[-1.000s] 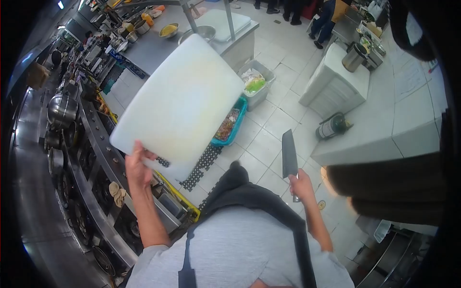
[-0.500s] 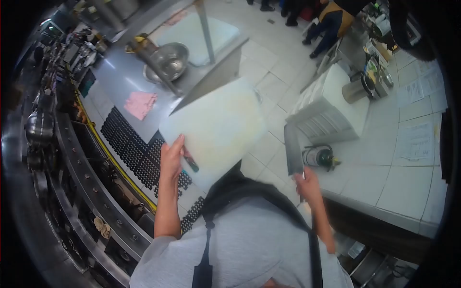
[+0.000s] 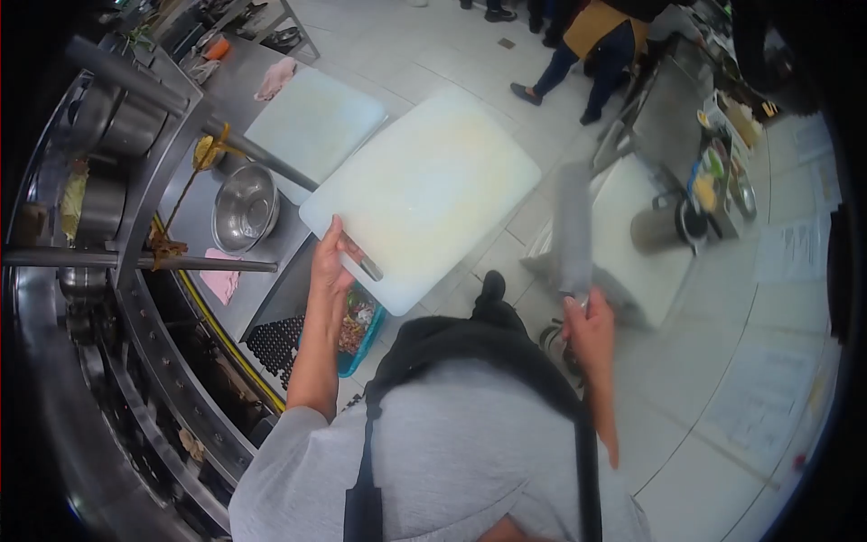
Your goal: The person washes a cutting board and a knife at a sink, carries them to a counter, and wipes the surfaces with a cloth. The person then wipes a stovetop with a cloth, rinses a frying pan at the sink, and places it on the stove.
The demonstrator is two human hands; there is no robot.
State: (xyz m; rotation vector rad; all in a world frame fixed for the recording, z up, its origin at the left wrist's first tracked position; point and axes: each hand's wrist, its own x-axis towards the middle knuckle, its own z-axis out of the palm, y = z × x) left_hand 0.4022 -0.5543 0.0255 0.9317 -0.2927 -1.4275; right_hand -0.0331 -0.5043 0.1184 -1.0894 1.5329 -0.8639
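Observation:
A large white cutting board [image 3: 420,194] is tilted out in front of my body. My left hand [image 3: 330,266] is closed round its near-left edge at the handle slot, thumb on top. In my right hand [image 3: 591,330] is a cleaver [image 3: 573,221], gripped by the handle, its broad blade pointing up and away and slightly blurred. The cleaver is apart from the board, to its right. Most of the cleaver's handle is hidden by my fingers.
At left, a steel table [image 3: 185,212] bears a second cutting board [image 3: 312,126], a steel bowl [image 3: 245,208] and pink cloths [image 3: 219,275]. A teal basket [image 3: 366,343] is below. A steel pitcher [image 3: 664,228] stands on a white box [image 3: 623,271] at right. Another person [image 3: 601,54] is ahead.
The view has moved toward the steel table and white box. Both hands still hold the board and cleaver; the board now reaches farther right, and the cleaver blade has shifted up and right.

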